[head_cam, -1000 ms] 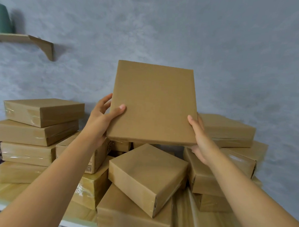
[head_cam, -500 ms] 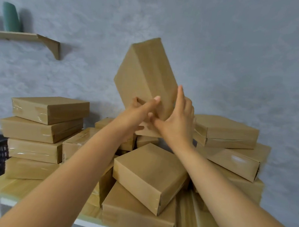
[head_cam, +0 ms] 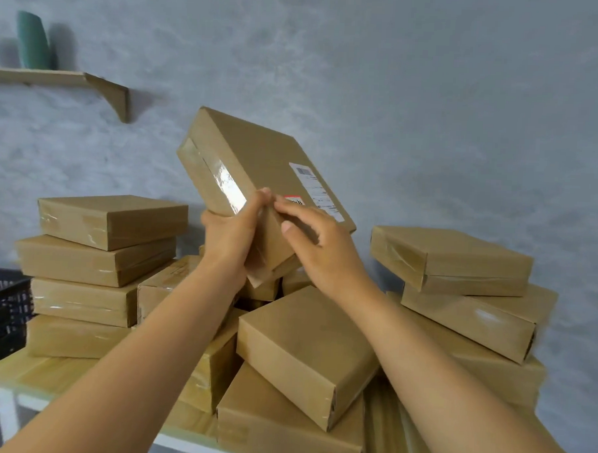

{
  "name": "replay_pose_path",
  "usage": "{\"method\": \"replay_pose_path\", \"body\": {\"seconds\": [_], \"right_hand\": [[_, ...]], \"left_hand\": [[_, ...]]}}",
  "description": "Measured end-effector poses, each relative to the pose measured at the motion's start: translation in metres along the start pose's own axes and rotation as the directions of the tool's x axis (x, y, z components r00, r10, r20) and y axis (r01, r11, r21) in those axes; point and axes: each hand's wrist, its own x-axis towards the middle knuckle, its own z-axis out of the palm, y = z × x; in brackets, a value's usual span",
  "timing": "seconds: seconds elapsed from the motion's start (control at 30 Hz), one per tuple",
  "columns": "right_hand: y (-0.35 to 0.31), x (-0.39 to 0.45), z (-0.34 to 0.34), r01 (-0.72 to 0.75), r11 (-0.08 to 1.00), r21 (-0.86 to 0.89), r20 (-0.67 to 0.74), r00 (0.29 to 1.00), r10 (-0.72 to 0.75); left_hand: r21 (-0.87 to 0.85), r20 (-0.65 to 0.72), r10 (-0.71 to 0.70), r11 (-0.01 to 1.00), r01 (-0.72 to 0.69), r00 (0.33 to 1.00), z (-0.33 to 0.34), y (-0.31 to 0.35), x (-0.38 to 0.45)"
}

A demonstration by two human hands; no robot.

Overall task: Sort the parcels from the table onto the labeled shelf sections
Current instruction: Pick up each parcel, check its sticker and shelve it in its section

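A matt brown kraft-paper parcel (head_cam: 258, 176), sealed with glossy clear tape and bearing a white paper label (head_cam: 318, 189), rises centre frame; a pale wooden wall shelf (head_cam: 57, 78) hangs upper left against rough grey plaster.

Two bare forearms rise from the lower corners of the frame to meet at its centre. Neither carries a sleeve, watch, band or ring. The left hand (head_cam: 229, 237) and right hand (head_cam: 319, 249) are ungloved, and the nails that show are short, plain and unpainted.
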Motion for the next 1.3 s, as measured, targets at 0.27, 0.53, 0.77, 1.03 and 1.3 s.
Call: {"method": "replay_pose_path", "body": {"seconds": [0.27,0.53,0.77,1.03,1.3], "right_hand": [[0.06,0.021,-0.044,-0.369,0.9,-0.233,-0.166,0.927,0.337],[0.061,0.002,-0.071,-0.675,0.546,0.496,0.302,0.724,0.62],[0.059,0.007,-0.058,-0.573,0.395,0.718,0.205,0.717,0.667],[0.033,0.004,0.01,-0.487,0.333,0.808,0.175,0.737,0.653],[0.063,-0.001,-0.048,-0.429,0.39,0.815,-0.053,0.615,0.787]], "left_hand": [[0.105,0.283,0.073,0.989,-0.107,0.956,-0.042,0.022,0.025],[0.103,0.491,-0.03,0.994,-0.023,0.87,-0.063,0.027,0.022],[-0.059,0.396,0.018,0.998,0.006,0.918,-0.056,0.027,0.023],[-0.144,0.396,-0.049,0.983,0.115,0.917,-0.007,-0.02,-0.004],[0.106,0.447,-0.072,0.994,0.027,0.892,-0.051,0.0,0.018]]}}
